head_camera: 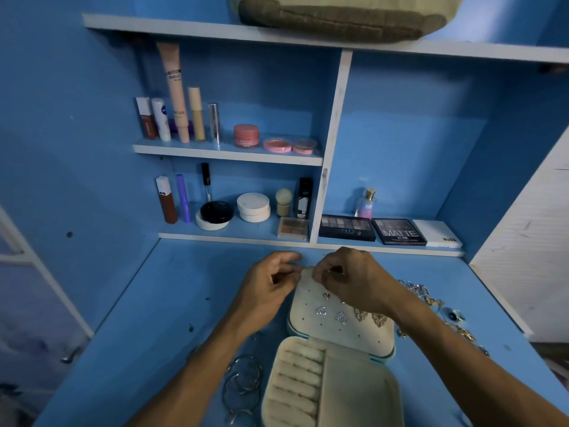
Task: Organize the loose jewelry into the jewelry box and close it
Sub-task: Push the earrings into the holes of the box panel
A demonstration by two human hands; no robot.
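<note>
Several bangles lie on the bench at 9 o'clock of the open box. A few earrings already sit in its lid. At the lid's far edge the left hand pinches the rim, and the right hand pinches what looks like a small stud. This looks like the earring-pinning step. Next calls for seating the stud, then fetching from the loose pile at 3 o'clock.
</note>
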